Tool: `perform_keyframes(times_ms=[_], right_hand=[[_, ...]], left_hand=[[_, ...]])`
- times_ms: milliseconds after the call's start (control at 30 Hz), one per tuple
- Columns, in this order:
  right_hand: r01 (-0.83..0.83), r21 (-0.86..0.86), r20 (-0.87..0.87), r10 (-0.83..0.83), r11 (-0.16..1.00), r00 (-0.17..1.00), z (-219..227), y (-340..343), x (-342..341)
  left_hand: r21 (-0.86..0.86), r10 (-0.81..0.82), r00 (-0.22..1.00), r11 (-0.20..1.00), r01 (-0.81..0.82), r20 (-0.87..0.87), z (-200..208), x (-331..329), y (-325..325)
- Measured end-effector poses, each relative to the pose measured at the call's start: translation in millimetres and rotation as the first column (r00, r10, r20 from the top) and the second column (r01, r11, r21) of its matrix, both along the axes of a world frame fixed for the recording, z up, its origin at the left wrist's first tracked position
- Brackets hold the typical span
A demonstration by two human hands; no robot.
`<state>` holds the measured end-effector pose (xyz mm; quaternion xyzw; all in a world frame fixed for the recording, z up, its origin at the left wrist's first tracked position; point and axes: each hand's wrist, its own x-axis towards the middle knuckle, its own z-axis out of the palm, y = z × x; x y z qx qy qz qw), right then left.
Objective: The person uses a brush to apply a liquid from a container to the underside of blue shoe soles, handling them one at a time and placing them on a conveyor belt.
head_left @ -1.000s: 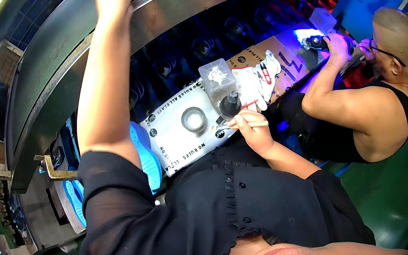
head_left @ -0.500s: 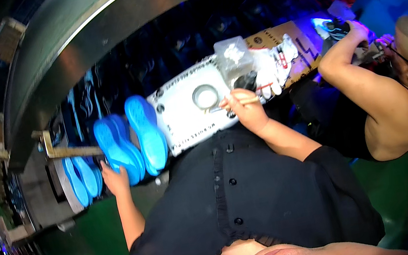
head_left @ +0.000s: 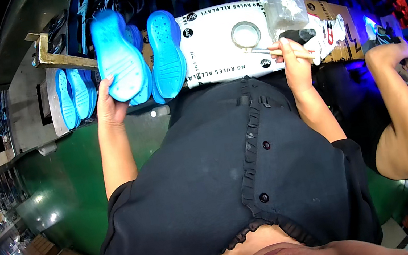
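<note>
My left hand (head_left: pixel 111 104) is closed on the heel end of a blue shoe sole (head_left: pixel 119 55), which is tilted up above another blue sole (head_left: pixel 136 37) partly hidden behind it. Just right of these, a further pair of blue soles (head_left: pixel 165 53) lies stacked. In my right hand (head_left: pixel 294 61) is a thin brush (head_left: pixel 262 50) with a pale wooden handle, gripped between the fingers. Its tip points left, near a round grey-rimmed dish (head_left: pixel 233 37) on a white printed sheet (head_left: pixel 212 64).
More blue soles (head_left: pixel 82 94) lie at the left beside a metal bracket arm (head_left: pixel 66 60). A clear plastic box (head_left: pixel 286 12) with white bits stands beyond my right hand, near a dark cloth-like item (head_left: pixel 299 36) and white gloves (head_left: pixel 332 36). Another person's arm (head_left: pixel 390 80) is at the right.
My left hand has taken hold of a blue sole and lifted it. The right hand still holds the brush near the dish. The whole view has shifted.
</note>
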<state>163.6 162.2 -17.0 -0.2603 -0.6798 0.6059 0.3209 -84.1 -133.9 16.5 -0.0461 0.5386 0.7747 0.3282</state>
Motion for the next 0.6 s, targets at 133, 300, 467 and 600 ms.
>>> perform_keyframes(times_ms=[133, 300, 467, 600], right_hand=[[-0.036, 0.001, -0.025, 0.036, 0.999, 0.999, 14, 5, -2], [-0.057, 0.104, -0.182, 0.075, 0.993, 0.980, 32, 0, 0], [-0.087, 0.222, -0.131, 0.118, 0.971, 0.984, 37, -14, 5], [-0.055, 0.459, -0.158, 0.142, 0.887, 0.977, 36, -19, -2]], left_hand=[[-0.081, -0.289, 0.939, 0.957, 0.278, -0.187, -6, 35, 34], [-0.086, -0.270, 0.899, 0.963, 0.256, -0.345, -13, 64, 84], [-0.331, -0.332, 0.637, 0.935, 0.126, -0.696, 7, 85, 117], [-0.248, -0.283, 0.572, 0.958, 0.142, -0.770, -4, 88, 127]])
